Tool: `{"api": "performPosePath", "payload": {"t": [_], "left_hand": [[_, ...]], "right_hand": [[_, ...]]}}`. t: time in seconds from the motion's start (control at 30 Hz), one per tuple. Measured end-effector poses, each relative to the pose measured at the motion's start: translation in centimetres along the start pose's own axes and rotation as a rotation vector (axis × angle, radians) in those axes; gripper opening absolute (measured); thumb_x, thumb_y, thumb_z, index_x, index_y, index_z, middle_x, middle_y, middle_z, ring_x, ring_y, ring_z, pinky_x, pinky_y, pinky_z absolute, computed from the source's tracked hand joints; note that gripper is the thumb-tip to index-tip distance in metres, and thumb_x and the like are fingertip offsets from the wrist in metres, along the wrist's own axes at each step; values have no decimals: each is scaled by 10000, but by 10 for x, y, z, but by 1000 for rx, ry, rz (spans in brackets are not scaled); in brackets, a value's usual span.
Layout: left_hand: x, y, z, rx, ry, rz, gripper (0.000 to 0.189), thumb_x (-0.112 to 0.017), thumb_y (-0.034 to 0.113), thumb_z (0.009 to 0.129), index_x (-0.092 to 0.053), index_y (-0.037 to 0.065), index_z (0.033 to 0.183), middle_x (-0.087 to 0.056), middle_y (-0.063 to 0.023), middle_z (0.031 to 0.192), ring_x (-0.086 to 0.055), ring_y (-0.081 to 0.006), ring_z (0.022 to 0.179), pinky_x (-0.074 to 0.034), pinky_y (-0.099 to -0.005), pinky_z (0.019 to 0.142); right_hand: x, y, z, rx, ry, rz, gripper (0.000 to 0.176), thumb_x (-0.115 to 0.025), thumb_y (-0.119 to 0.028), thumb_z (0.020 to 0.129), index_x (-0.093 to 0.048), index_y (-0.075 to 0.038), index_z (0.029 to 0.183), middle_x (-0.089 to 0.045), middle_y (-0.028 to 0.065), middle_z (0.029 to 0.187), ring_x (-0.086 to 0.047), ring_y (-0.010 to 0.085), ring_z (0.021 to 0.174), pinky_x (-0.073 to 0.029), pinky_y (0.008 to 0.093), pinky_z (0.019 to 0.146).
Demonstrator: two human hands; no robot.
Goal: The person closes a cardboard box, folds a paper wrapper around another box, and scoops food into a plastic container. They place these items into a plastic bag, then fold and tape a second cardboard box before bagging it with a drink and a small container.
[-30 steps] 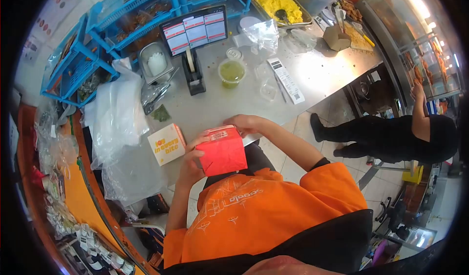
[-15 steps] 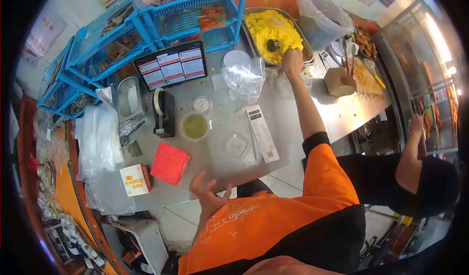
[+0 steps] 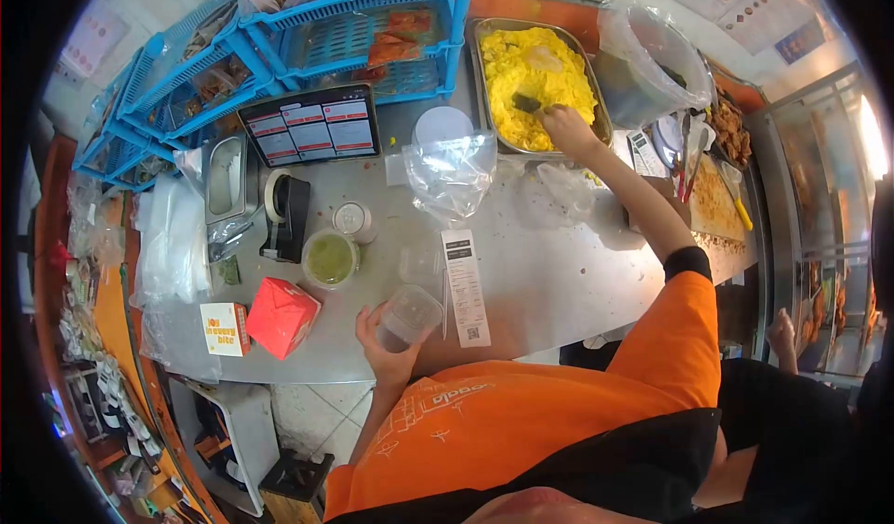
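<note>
Low in the centre of the frame, the left hand has its grip wrapped round a clear plastic container, held at the near edge of the tabletop, just beside a long receipt. A red box sits to the left. At upper right, the right hand grips a dark scoop in the tray of yellow rice.
</note>
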State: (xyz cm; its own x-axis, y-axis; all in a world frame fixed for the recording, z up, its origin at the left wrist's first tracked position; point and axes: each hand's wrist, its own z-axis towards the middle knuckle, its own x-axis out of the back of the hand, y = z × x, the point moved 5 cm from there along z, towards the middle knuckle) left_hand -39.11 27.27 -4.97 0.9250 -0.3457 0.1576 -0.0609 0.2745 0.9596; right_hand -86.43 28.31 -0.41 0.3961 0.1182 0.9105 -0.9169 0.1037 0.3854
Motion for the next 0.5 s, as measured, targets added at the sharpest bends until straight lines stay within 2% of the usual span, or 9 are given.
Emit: {"api": "performPosePath", "payload": {"t": [0.07,0.13,0.2,0.23,0.27,0.33,0.4,0.47,0.5], "left_hand": [[-14,27,20,19,-99,67,861,-909,126,564,-482,26,1305,-581,-123,1213,-547,-265,1129,-419,-377,969],[-36,54,54,25,-202,130,879,-905,142,580,-464,19,1331,-609,-122,1188,-569,-250,1101,-415,-367,963],[-71,84,95,-77,-331,108,863,-888,139,613,-468,75,1364,-605,-137,1250,-570,-254,1138,-431,-378,984],[-89,92,115,-78,-341,117,891,-886,139,618,-440,84,1387,-606,-126,1253,-566,-258,1150,-434,-379,986],[-108,97,136,-80,-354,126,918,-883,139,622,-413,93,1410,-608,-115,1256,-562,-263,1161,-436,-380,988],[-146,105,174,-126,-382,27,995,-875,139,636,-318,103,1460,-619,-143,1241,-564,-287,1170,-441,-409,983],[-186,101,204,-232,-409,53,1082,-874,135,632,-219,113,1493,-631,-186,1205,-594,-329,1124,-458,-418,962],[-224,90,228,-201,-442,68,1127,-884,132,614,-191,142,1503,-630,-176,1206,-593,-316,1126,-455,-427,972],[-240,87,235,-165,-475,86,1173,-893,129,596,-164,171,1513,-629,-167,1208,-592,-303,1128,-452,-436,982]], "right_hand": [[15,7,-7,-157,-95,315,238,-574,-22,759,-666,3,977,-681,158,820,-677,258,820,-531,356,710],[5,22,-17,-232,-35,432,289,-546,-10,782,-665,26,1042,-679,129,759,-677,210,762,-498,371,667],[0,44,-32,-754,-162,1018,202,-544,-26,866,-684,39,997,-657,99,710,-633,131,692,-472,295,608],[-47,61,-46,-893,-132,1257,210,-524,-77,951,-671,49,1033,-625,55,682,-555,79,620,-419,225,555],[-59,68,-56,-894,-125,1255,210,-524,-77,951,-671,49,1033,-625,55,682,-555,79,620,-419,225,555],[-69,74,-70,-987,62,1745,228,-508,-80,975,-651,57,1088,-614,27,677,-513,80,565,-388,211,517],[-34,72,-70,-1008,156,1776,243,-521,-90,974,-630,64,1128,-599,16,664,-493,85,538,-369,208,500],[17,75,-68,-951,294,1524,247,-512,-87,978,-631,65,1132,-603,6,673,-496,78,545,-360,196,504],[41,73,-65,-857,315,1366,242,-507,-91,981,-633,52,1130,-593,24,648,-493,87,540,-389,233,512]]}}
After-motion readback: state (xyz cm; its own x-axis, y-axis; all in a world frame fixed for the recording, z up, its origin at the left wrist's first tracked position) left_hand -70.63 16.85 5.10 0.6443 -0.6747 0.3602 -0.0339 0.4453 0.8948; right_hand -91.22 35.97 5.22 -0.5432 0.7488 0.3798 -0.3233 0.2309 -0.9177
